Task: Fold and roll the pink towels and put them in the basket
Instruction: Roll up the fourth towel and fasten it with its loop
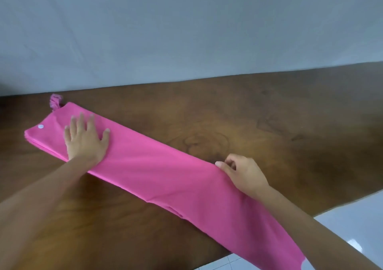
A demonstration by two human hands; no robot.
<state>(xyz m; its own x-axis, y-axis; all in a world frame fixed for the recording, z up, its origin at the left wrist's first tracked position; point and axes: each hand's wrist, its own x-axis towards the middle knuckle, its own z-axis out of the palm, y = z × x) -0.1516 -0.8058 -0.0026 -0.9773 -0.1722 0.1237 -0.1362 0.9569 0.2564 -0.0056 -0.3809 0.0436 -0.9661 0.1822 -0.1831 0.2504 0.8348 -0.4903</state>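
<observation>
A pink towel (157, 172), folded into a long narrow strip, lies diagonally across the brown wooden table (269, 124), from the far left to the near right, where its end hangs over the table edge. A small white dot and a pink tassel mark its far left end. My left hand (86, 140) rests flat on the strip near that end, fingers spread. My right hand (242, 174) pinches the strip's far edge near its middle, fingers curled on the cloth. No basket is in view.
A pale grey-white wall (186, 31) runs along the table's far edge. White floor tiles (356, 224) show beyond the table's near right edge.
</observation>
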